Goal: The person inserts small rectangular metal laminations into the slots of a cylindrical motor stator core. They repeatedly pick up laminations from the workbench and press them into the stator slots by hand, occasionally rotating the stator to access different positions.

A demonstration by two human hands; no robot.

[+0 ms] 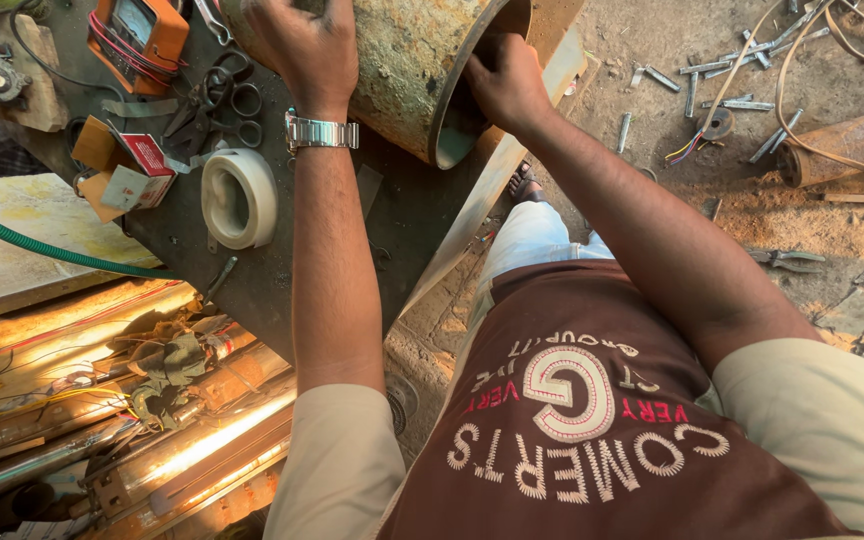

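Tabletop point(272, 290): dark, grimy metal sheet, its front edge running diagonally past the person's legs.
Drum point(402, 70): large rusty cylinder lying on its side at the tabletop's far edge, open end toward the person, pale inner rim visible.
Left hand point(302, 45): spread flat on the drum's outer wall, fingers splayed, pressing but closed round nothing; metal watch point(322, 132) on the wrist.
Right hand point(507, 85): grip clenched over the drum's open rim, fingers curled inside the mouth.
Tape roll point(239, 197): white ring lying on the tabletop, left of the left forearm.
Meter point(137, 35): orange, at the far left corner of the tabletop.
Scissors point(217, 95): dark, between meter and drum.
Bolts point(742, 85): scattered on the dirt floor at right.
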